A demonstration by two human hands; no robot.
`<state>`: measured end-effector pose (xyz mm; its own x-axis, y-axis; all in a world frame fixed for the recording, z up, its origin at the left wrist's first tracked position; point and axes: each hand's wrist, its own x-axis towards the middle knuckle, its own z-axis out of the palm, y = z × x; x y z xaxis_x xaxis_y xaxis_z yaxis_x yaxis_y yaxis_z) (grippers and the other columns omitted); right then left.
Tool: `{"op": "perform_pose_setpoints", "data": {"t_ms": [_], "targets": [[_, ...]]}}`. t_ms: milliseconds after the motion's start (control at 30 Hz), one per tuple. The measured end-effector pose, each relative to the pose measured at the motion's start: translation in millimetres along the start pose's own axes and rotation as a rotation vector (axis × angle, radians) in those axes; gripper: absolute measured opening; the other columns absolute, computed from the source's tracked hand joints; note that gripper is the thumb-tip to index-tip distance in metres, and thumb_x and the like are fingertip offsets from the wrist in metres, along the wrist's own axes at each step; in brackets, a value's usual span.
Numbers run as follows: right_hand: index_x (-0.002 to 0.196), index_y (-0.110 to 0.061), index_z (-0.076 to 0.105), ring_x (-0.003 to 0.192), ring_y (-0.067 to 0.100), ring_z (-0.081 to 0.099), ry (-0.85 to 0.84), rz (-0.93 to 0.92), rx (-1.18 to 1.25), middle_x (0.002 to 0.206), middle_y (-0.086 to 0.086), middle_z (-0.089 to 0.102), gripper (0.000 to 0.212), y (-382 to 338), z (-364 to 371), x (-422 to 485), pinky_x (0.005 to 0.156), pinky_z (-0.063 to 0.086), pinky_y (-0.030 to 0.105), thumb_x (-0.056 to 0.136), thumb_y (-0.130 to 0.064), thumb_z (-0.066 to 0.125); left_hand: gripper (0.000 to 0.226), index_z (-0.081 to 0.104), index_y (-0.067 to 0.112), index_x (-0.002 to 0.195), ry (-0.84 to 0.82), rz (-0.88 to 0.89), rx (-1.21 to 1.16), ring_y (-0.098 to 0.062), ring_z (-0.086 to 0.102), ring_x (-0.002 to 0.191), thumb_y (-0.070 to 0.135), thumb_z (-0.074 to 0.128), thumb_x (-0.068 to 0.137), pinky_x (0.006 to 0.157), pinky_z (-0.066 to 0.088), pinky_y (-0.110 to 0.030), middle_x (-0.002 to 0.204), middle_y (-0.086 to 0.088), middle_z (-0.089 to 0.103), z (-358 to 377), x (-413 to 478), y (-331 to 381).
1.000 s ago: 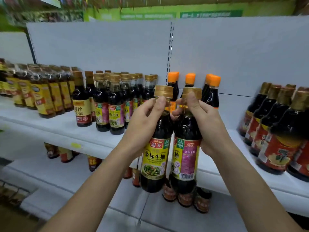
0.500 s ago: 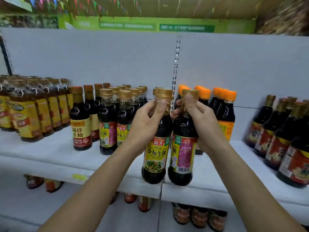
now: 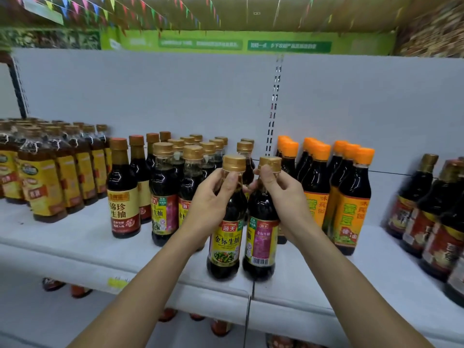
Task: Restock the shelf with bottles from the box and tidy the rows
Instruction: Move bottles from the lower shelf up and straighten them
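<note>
While both bottles stand at the very front of the shelf (image 3: 75, 249), each is controlled at the neck only. The left hand (image 3: 213, 204) has its fingers (image 3: 229, 182) curled round the neck of the left bottle (image 3: 224, 237), just under the gold cap. The right hand (image 3: 281, 194) pinches the neck of the right bottle (image 3: 261, 239) in the same way. The two bottles stand side by side, touching or nearly so. Whether their bases bear fully on the shelf cannot be told. The box is not in view.

Risks noted:
- A release this near the lip could let a bottle tip forward off the shelf.
- A hasty push back could knock the gold-capped row (image 3: 163, 192) behind, or the orange-capped bottles (image 3: 349, 197) just to the right.
- The right bottle shows its barcode and faces wrongly unless turned.
</note>
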<state>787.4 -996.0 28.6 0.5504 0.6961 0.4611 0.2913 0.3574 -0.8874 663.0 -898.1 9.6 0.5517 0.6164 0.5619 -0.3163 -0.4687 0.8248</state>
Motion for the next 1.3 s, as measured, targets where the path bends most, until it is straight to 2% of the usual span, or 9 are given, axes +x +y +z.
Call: {"op": "perform_pose_setpoints", "data": {"t_ms": [100,233,367,467,633,800,933,1067,1300], "targets": [[0.098,-0.012,0.069,0.097,0.024,0.073,0.002,-0.019,-0.026,0.092,0.009,0.076,0.050,6.3,4.8,6.8,0.098,0.054,0.053,0.087,-0.060,0.059,0.040,0.063,0.014,0.117,0.019,0.024,0.008,-0.011,0.070,0.104,0.045,0.046,0.099,0.094,0.052,-0.025,0.101,-0.003,0.076,-3.7,0.6,-0.6],[0.101,-0.014,0.068,0.095,0.021,0.073,0.007,-0.044,-0.058,0.094,0.008,0.075,0.050,13.1,13.2,13.9,0.093,0.057,0.047,0.087,-0.062,0.058,0.040,0.062,0.013,0.119,0.009,0.043,0.027,-0.014,0.070,0.103,0.044,0.044,0.099,0.094,0.055,-0.029,0.101,-0.007,0.075,-7.9,3.6,-3.4],[0.109,-0.023,0.067,0.097,0.003,0.069,-0.038,-0.056,-0.121,0.101,-0.006,0.074,0.031,17.7,15.5,13.6,0.083,0.054,0.026,0.093,-0.048,0.062,0.039,0.061,0.017,0.118,0.007,0.053,0.061,-0.012,0.069,0.107,0.048,0.044,0.101,0.095,0.053,-0.027,0.105,-0.003,0.074,-15.6,4.4,-10.8],[0.123,-0.028,0.061,0.107,0.001,0.067,-0.132,-0.009,-0.107,0.114,-0.011,0.072,0.032,24.8,6.9,5.2,0.092,0.056,0.029,0.094,-0.041,0.065,0.040,0.059,0.023,0.124,-0.039,0.014,0.091,-0.008,0.065,0.114,0.053,0.051,0.098,0.097,0.054,-0.030,0.116,0.007,0.071,-19.2,0.8,-15.3],[0.131,-0.062,0.036,0.120,-0.013,0.054,-0.310,0.141,-0.170,0.127,-0.036,0.057,0.054,54.3,-15.6,-18.0,0.102,0.048,0.026,0.088,-0.051,0.067,0.056,0.043,0.040,0.134,-0.058,-0.079,0.097,0.011,0.060,0.110,0.048,0.067,0.084,0.082,0.050,-0.010,0.119,0.024,0.063,-20.6,-19.9,-28.7],[0.147,-0.050,0.024,0.126,0.000,0.054,-0.440,0.246,-0.323,0.135,-0.020,0.058,0.076,84.1,-26.7,-41.3,0.108,0.046,0.032,0.093,-0.029,0.073,0.087,0.022,0.042,0.149,-0.119,-0.132,0.162,0.016,0.054,0.116,0.041,0.076,0.081,0.089,0.049,-0.011,0.133,0.030,0.052,-22.9,-43.4,-57.1],[0.147,-0.050,0.024,0.126,0.001,0.054,-0.425,0.260,-0.372,0.133,-0.020,0.059,0.080,89.7,-30.0,-39.3,0.111,0.045,0.037,0.092,-0.023,0.074,0.076,0.031,0.035,0.138,-0.121,-0.210,0.189,0.011,0.060,0.108,0.049,0.074,0.076,0.093,0.052,-0.023,0.127,0.021,0.058,-25.0,-50.2,-69.9],[0.141,-0.042,0.035,0.120,-0.002,0.057,-0.365,0.244,-0.430,0.127,-0.021,0.062,0.073,95.7,-23.0,-32.5,0.107,0.050,0.038,0.086,-0.027,0.080,0.066,0.034,0.036,0.133,-0.111,-0.220,0.192,0.016,0.058,0.103,0.050,0.070,0.080,0.078,0.049,-0.008,0.120,0.026,0.059,-23.6,-54.1,-67.1],[0.122,-0.039,0.043,0.115,0.007,0.060,-0.269,0.204,-0.563,0.127,-0.009,0.060,0.058,110.0,-3.0,-9.3,0.100,0.054,0.038,0.080,-0.038,0.083,0.062,0.042,0.041,0.130,-0.042,-0.208,0.211,0.010,0.062,0.104,0.057,0.069,0.076,0.080,0.051,-0.013,0.114,0.026,0.065,-22.7,-59.8,-70.5]]}}
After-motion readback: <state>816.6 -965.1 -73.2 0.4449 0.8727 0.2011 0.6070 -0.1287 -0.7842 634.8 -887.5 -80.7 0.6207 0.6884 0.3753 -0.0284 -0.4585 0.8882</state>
